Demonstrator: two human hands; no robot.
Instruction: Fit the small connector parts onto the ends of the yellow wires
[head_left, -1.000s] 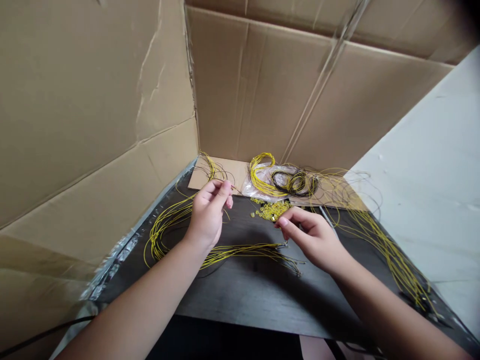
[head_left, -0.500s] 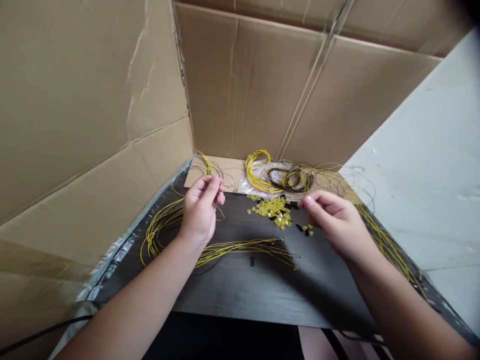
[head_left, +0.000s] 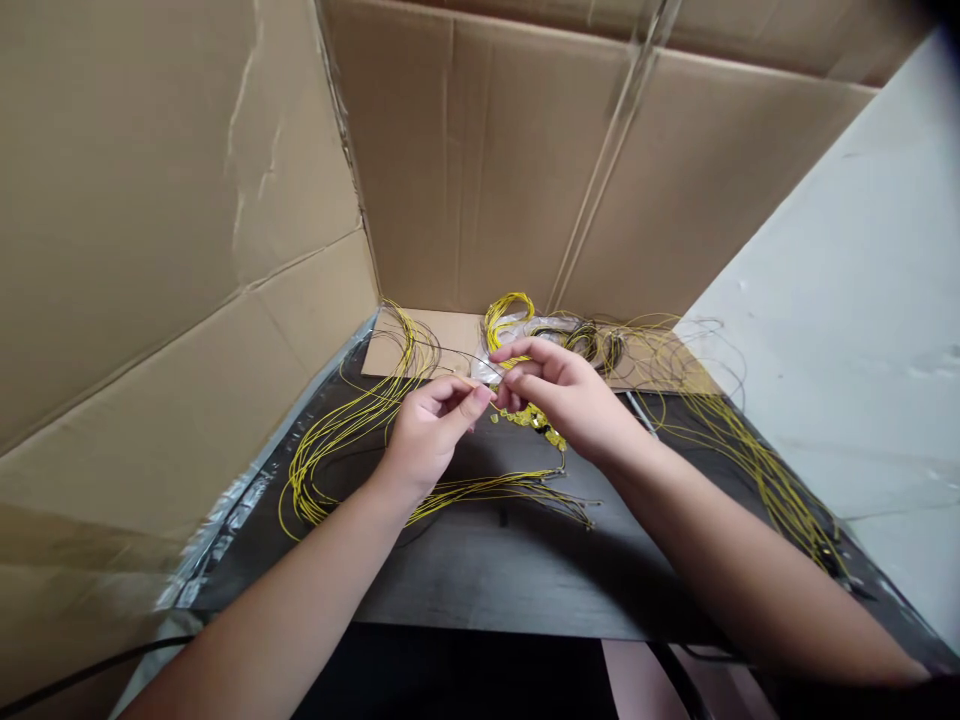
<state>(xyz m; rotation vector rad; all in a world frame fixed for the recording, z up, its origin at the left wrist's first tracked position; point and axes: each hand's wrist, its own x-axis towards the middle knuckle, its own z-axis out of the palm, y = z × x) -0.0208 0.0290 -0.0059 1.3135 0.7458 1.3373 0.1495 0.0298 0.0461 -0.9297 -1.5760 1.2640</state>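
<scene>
My left hand (head_left: 435, 435) is closed in a pinch above the dark tabletop, its thumb and forefinger on a thin wire, mostly hidden by the fingers. Right beside it, my right hand (head_left: 566, 395) has its fingertips pinched where a thin dark wire (head_left: 457, 351) arrives from the back left. The two sets of fingertips almost meet. Below and behind them lies a heap of small yellow plastic pieces (head_left: 553, 440), partly covered by my right hand. Under my left wrist runs a looped bundle of yellow wires (head_left: 487, 488), its ends pointing right.
Cardboard walls (head_left: 487, 170) enclose the dark tabletop (head_left: 480, 590) at the left and back. A coil of yellow wire (head_left: 510, 308) and dark coiled wire (head_left: 611, 348) lie on cardboard at the rear. More yellow wires (head_left: 772, 490) trail along the right edge, beside a pale wall (head_left: 862, 270).
My right hand has moved left from near the small pieces to meet my left hand. My left hand has shifted a little right and down. The view has tilted slightly.
</scene>
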